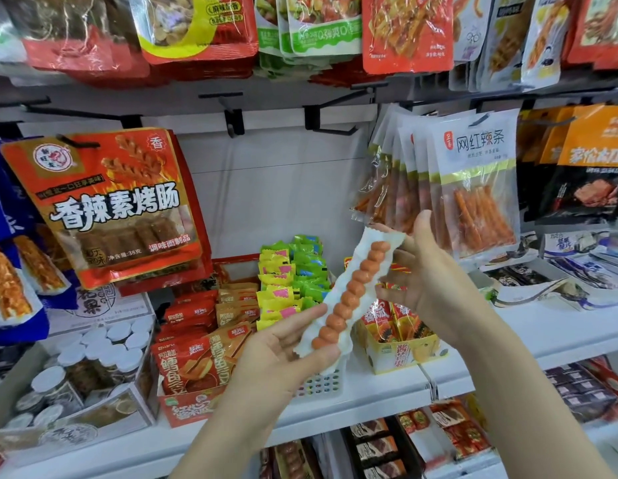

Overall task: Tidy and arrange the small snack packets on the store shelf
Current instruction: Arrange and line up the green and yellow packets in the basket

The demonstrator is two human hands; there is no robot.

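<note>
Mid-task, I'd judge: long white wavy-edged packet of orange sausage balls (349, 292) is off the shelf at frame centre, left hand (283, 350) pinching its lower end, right hand (428, 271) gripping the upper, white perforated plastic basket (321, 382) beneath, placing not yet done.

Far left, big red hanging packet (107, 205): "香辣素烤肠" in white, "香" top right, "调味面制品" and "净含量:38克" at bottom. Right, white hanging packet (475, 181) w/ orange sticks: "网红辣条". Far right, orange-topped packet (592, 174): text starts "家", rest unclear. Top centre, green-white packet (323, 24): "Q弹爽口", partly blurred. Near left, red boxed packets (188, 361) on the shelf: big white chars, too blurred to read. Other labels too small or blurred.
</note>
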